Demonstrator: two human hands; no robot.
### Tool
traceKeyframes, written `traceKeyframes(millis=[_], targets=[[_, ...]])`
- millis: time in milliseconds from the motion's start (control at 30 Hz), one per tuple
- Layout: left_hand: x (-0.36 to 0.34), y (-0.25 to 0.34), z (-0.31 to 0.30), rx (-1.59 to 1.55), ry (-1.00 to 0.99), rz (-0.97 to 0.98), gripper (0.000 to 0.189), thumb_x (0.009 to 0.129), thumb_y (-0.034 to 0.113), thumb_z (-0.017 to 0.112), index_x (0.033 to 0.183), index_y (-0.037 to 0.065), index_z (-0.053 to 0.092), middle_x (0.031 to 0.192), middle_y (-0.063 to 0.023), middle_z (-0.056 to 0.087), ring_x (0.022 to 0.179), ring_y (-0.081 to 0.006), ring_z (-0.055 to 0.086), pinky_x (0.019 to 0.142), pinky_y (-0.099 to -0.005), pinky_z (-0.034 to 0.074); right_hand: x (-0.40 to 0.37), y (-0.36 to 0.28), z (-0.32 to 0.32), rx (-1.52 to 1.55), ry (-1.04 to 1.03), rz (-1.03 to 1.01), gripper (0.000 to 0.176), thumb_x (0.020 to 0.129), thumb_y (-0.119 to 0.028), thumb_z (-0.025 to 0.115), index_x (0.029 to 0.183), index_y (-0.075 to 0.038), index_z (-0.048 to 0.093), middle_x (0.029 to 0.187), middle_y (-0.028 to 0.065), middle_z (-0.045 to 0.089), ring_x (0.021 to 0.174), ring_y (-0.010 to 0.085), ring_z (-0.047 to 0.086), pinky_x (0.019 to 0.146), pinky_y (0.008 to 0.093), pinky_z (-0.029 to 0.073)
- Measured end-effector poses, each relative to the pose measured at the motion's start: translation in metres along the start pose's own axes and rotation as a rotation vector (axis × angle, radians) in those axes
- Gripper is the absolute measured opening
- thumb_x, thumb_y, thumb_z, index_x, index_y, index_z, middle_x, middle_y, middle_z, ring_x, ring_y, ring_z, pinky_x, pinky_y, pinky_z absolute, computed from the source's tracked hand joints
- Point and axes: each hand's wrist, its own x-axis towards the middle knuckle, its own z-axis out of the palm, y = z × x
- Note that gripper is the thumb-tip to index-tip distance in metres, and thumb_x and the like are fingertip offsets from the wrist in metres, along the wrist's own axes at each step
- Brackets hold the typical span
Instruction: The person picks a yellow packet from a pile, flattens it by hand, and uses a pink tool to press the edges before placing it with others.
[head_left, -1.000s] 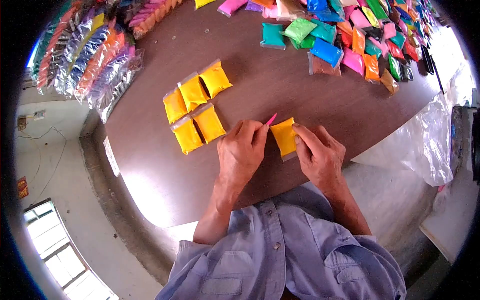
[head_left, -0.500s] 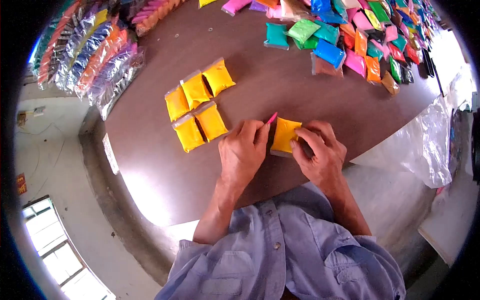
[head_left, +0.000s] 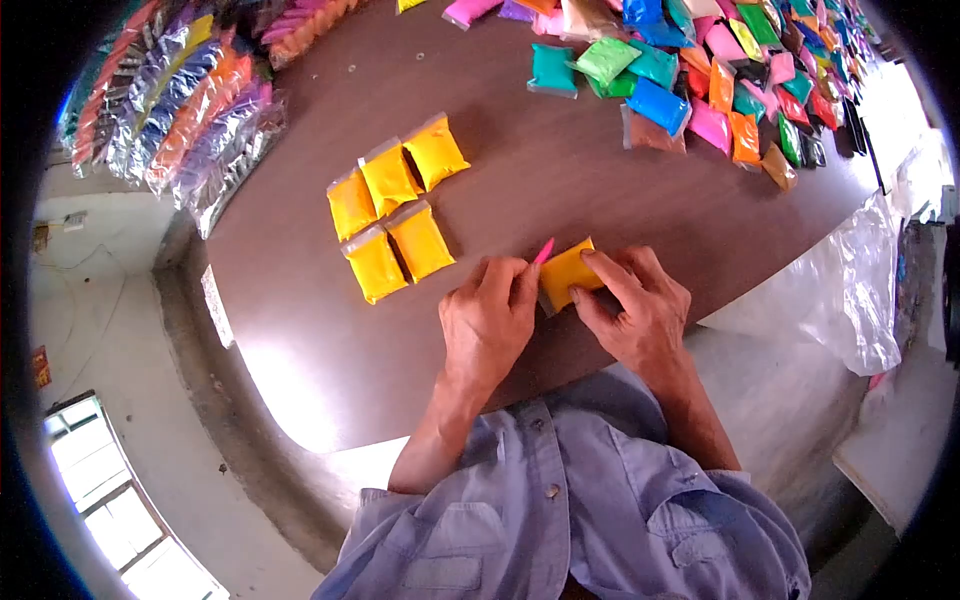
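Five yellow packets (head_left: 391,185) lie on the worktop (head_left: 510,170), left of the held yellow packet (head_left: 566,273). The right hand (head_left: 645,305) pinches that packet's right side; beside its left, the left hand (head_left: 490,312) pinches a pink sliver (head_left: 544,251). Positioning the packet seems the step, calling next for light pressure.

I have a broad run of bare counter (head_left: 500,150) between the five yellow packets (head_left: 390,182) and the coloured packets (head_left: 708,128) heaped at far right. Toward the near edge, the left hand (head_left: 490,318) and the right hand (head_left: 640,305), a single packet (head_left: 566,272) in its grip, bar the middle; wrapped bundles (head_left: 208,112) block the far left corner.
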Motion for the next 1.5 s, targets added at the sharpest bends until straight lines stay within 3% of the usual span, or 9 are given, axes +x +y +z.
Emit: traceKeyframes(millis=[100,200,433,633,767,1100,1267,1333,1500], targets=[[0.002,-0.003,-0.002,-0.025,0.04,0.002,0.011,0.091,0.011,0.076,0.091,0.005,0.067,0.083,-0.015,0.07,0.068,-0.0359,0.07,0.059,-0.0424,0.056,0.0,0.002,0.003,0.01,0.013,0.0,0.04,0.076,-0.024,0.088,0.112,-0.014,0.071,0.097,0.0042,0.066,0.078,0.0221,0.07,0.062,0.0345,0.055],[-0.003,0.012,-0.008,-0.138,0.024,0.004,0.01,0.089,0.005,0.077,0.091,0.002,0.068,0.082,-0.0159,0.07,0.071,-0.0316,0.072,0.062,-0.0364,0.055,-0.006,0.005,0.005,0.024,0.017,0.035,0.043,0.076,-0.025,0.089,0.112,-0.013,0.07,0.097,0.0044,0.066,0.078,0.0225,0.07,0.063,0.0354,0.055],[-0.009,0.006,-0.001,-0.02,-0.025,-0.007,0.011,0.089,0.005,0.077,0.09,0.002,0.067,0.083,-0.017,0.07,0.074,-0.0348,0.072,0.062,-0.039,0.056,-0.002,0.004,0.003,0.053,0.078,-0.009,0.045,0.073,-0.027,0.092,0.105,-0.01,0.065,0.105,0.0075,0.067,0.082,0.0262,0.071,0.065,0.0366,0.056],[-0.003,-0.001,-0.011,-0.018,0.054,-0.051,0.012,0.089,0.006,0.078,0.089,0.002,0.067,0.082,-0.0164,0.071,0.072,-0.031,0.072,0.062,-0.0382,0.056,-0.004,0.001,0.003,0.068,0.007,0.068,0.043,0.074,-0.027,0.092,0.1,-0.01,0.063,0.107,0.0079,0.066,0.085,0.0264,0.071,0.066,0.0366,0.056],[-0.016,0.014,-0.006,-0.146,0.025,-0.005,0.011,0.089,0.005,0.078,0.09,0.002,0.068,0.082,-0.0159,0.07,0.072,-0.0312,0.072,0.062,-0.0377,0.056,-0.006,0.001,0.004,0.037,0.002,0.103,0.043,0.074,-0.027,0.092,0.103,-0.01,0.065,0.108,0.0082,0.066,0.086,0.0268,0.071,0.067,0.0374,0.057],[-0.009,-0.002,-0.002,0.043,0.058,-0.011,0.01,0.091,0.008,0.077,0.089,0.003,0.068,0.081,-0.016,0.07,0.072,-0.0348,0.072,0.062,-0.0401,0.056,-0.003,0.001,0.006,0.002,0.049,0.031,0.045,0.073,-0.028,0.092,0.107,-0.011,0.069,0.105,0.0082,0.067,0.086,0.0278,0.071,0.068,0.038,0.058],[-0.011,0.005,-0.001,-0.083,0.044,-0.001,0.012,0.09,0.01,0.078,0.091,0.004,0.067,0.081,-0.015,0.07,0.071,-0.0344,0.072,0.061,-0.0407,0.056,-0.004,0.001,0.008,0.011,0.076,0.006,0.046,0.072,-0.029,0.092,0.108,-0.01,0.069,0.105,0.0085,0.067,0.085,0.0283,0.071,0.068,0.0381,0.058],[-0.012,0.011,0.003,-0.138,0.025,0.055,0.013,0.091,0.013,0.078,0.091,0.007,0.066,0.081,-0.0136,0.069,0.068,-0.0345,0.071,0.058,-0.0424,0.056,-0.002,0.0,0.004,0.01,0.054,0.023,0.042,0.071,-0.019,0.093,0.105,-0.009,0.07,0.104,0.0096,0.068,0.087,0.0272,0.072,0.07,0.0372,0.06],[-0.007,0.003,0.002,-0.017,0.001,0.042,0.011,0.091,0.011,0.077,0.091,0.005,0.068,0.082,-0.0146,0.07,0.07,-0.0336,0.071,0.06,-0.0405,0.057,-0.002,0.0,0.002,0.003,0.052,0.004,0.044,0.072,-0.026,0.092,0.106,-0.01,0.069,0.104,0.0076,0.067,0.085,0.0274,0.071,0.069,0.0374,0.058]])
